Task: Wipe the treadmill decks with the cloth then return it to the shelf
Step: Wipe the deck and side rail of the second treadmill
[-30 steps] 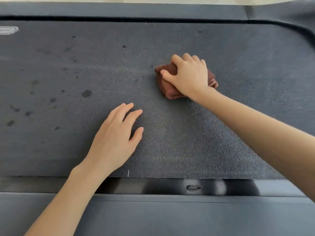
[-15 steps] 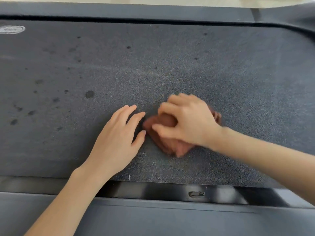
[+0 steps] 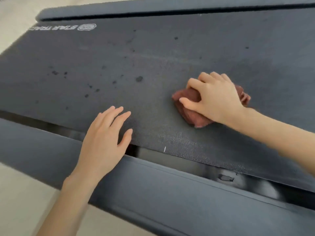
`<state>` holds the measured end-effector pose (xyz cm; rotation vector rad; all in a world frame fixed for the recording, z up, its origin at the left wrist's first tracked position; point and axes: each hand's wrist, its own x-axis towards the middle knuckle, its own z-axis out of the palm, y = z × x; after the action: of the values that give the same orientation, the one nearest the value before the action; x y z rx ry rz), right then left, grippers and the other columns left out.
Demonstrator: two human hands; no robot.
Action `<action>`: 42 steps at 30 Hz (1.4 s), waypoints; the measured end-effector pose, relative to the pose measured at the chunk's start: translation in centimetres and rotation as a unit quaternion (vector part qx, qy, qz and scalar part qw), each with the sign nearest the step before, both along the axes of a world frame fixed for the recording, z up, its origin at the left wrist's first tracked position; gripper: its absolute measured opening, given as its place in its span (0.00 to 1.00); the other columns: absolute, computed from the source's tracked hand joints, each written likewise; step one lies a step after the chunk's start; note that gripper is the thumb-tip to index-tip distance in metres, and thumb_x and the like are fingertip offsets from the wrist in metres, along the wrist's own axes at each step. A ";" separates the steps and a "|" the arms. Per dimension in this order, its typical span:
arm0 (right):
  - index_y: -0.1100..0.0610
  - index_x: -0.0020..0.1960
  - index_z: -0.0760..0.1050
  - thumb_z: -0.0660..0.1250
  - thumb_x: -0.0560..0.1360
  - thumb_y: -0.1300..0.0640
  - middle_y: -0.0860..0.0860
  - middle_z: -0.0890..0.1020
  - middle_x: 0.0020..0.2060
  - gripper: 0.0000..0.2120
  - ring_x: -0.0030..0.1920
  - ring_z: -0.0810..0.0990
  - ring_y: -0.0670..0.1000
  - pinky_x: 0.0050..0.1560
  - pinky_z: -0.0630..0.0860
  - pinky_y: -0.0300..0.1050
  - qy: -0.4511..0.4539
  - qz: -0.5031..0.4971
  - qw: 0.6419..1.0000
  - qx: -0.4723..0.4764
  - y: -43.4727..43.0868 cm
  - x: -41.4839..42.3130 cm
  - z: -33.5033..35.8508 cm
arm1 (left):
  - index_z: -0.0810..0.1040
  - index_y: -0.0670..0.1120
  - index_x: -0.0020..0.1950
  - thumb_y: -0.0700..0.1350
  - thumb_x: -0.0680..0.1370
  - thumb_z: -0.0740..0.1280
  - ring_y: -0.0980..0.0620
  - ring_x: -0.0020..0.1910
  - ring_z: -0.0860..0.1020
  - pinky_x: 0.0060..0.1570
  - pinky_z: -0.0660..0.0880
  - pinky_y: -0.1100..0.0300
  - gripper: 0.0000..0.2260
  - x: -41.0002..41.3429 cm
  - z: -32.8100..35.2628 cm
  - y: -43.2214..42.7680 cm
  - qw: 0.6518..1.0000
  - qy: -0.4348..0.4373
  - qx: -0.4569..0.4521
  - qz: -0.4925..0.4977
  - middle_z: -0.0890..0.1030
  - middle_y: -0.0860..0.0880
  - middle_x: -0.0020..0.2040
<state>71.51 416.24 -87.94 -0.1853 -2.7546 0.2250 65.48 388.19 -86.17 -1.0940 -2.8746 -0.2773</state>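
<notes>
A dark grey treadmill belt [image 3: 153,62] fills most of the view, dotted with dark spots on its left half. A bunched reddish-brown cloth [image 3: 190,106] lies on the belt right of centre. My right hand [image 3: 214,97] presses down on it, fingers curled over the cloth. My left hand [image 3: 105,140] rests flat at the belt's near edge, fingers spread, holding nothing. It sits well left of the cloth.
A dark side rail [image 3: 153,189] runs along the near edge, with a glossy gap between it and the belt. Another rail [image 3: 153,7] borders the far side. A white logo [image 3: 63,28] marks the belt's far left. Pale floor [image 3: 25,193] shows at lower left.
My right hand slid the cloth toward me, then to the right, away from my left hand. The view has tilted and shifted, showing the treadmill's left end and the floor.
</notes>
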 end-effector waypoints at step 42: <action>0.51 0.47 0.78 0.62 0.71 0.36 0.49 0.77 0.41 0.19 0.42 0.74 0.54 0.45 0.69 0.49 -0.022 0.125 0.992 0.003 -17.1 -10.9 0.8 | 0.61 0.50 0.73 0.46 0.77 0.62 0.53 0.74 0.53 0.69 0.56 0.54 0.25 -11.7 -2.0 -11.6 0.967 -0.104 0.163 0.166 0.59 0.51 0.75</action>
<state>60.62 399.18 -87.15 0.1606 -2.8183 0.2819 53.79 376.60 -88.20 -0.5476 -2.9708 -0.8505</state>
